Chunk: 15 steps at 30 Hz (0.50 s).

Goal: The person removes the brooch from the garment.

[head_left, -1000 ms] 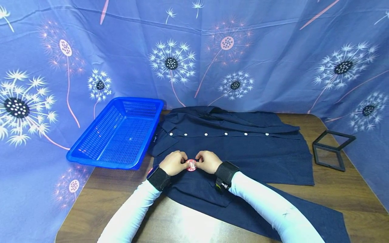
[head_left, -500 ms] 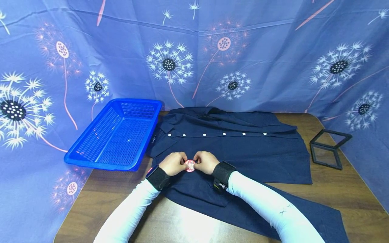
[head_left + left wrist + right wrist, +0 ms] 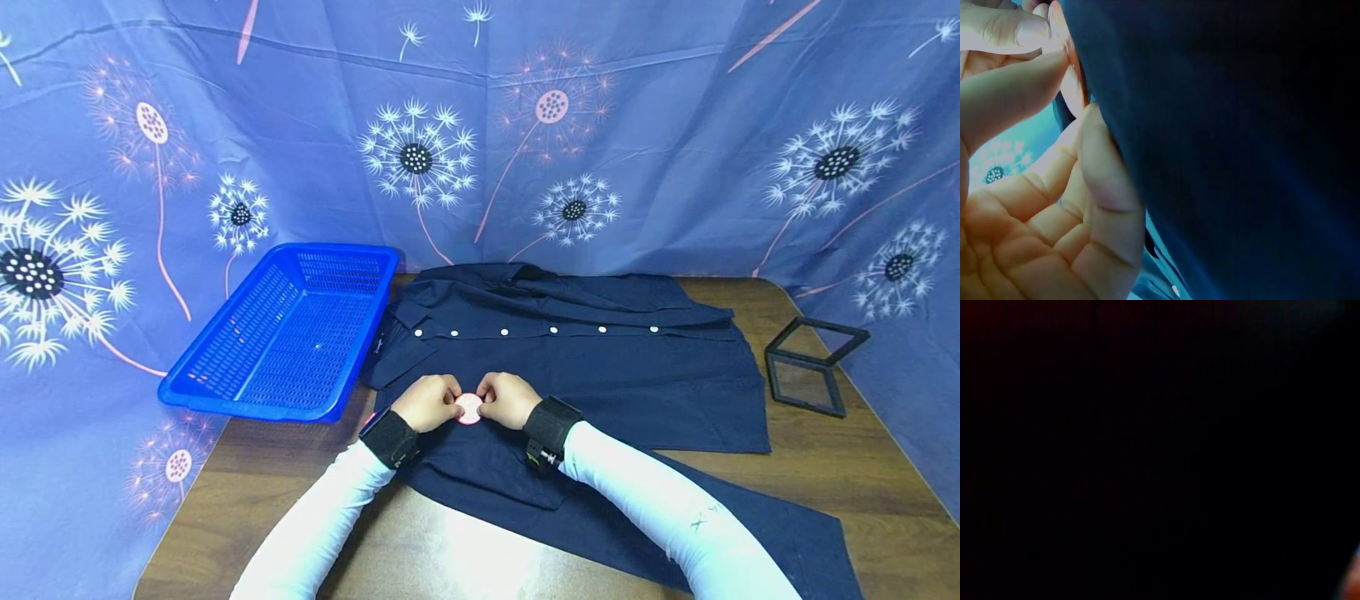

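Observation:
A small round badge point(image 3: 469, 408), red-rimmed with a pale face, sits against the chest of a navy shirt point(image 3: 600, 392) spread on the table. My left hand point(image 3: 427, 403) pinches its left edge between thumb and fingers. On the opposite edge, my right hand point(image 3: 512, 402) pinches it too. In the left wrist view the badge point(image 3: 1071, 78) stands edge-on beside the dark cloth point(image 3: 1222, 144), thumbs on its face and left fingers point(image 3: 1107, 162) along the fabric. The badge's back is hidden. Almost all of the right wrist view is black, with a sliver of skin at lower right.
To the left stands a blue plastic basket point(image 3: 335, 398) with perforated sides. A black hinged frame point(image 3: 806, 385) stands open at the right of the wooden table point(image 3: 892, 500). White buttons run along the shirt's placket, and a dandelion-print blue cloth point(image 3: 480, 50) hangs behind.
The head view has shifted slightly. Both hands keep their grip on the badge at the same spot on the shirt, while its face has turned from patterned red to paler and glossier.

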Motion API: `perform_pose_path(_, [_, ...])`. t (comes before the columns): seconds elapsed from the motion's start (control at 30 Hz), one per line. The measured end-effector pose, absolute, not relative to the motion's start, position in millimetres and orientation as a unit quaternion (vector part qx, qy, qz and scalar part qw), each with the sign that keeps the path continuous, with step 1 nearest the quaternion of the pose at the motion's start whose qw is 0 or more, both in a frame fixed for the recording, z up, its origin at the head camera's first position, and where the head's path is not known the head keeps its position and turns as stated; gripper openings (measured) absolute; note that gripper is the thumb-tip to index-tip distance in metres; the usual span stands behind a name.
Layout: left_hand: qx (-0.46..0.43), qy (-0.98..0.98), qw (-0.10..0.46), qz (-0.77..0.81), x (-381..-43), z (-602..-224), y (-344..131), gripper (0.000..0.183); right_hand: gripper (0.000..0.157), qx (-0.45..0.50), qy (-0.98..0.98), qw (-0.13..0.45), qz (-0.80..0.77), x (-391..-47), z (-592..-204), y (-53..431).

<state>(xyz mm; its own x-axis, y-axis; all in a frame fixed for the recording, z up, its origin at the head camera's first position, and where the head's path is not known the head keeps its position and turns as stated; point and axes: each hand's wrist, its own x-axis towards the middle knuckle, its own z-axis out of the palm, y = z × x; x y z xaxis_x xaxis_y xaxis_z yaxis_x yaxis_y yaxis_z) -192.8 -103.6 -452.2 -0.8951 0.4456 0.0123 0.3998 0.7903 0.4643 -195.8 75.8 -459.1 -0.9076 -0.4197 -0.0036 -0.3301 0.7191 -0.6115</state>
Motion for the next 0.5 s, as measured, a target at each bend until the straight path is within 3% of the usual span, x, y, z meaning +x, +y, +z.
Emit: perform_pose_path(0.5, [0.224, 0.938, 0.029, 0.262, -194.0, -451.8, -105.1, 0.005, 0.01, -0.194, 0.915, 0.08, -0.343, -197.4, -457.6, 75.2])
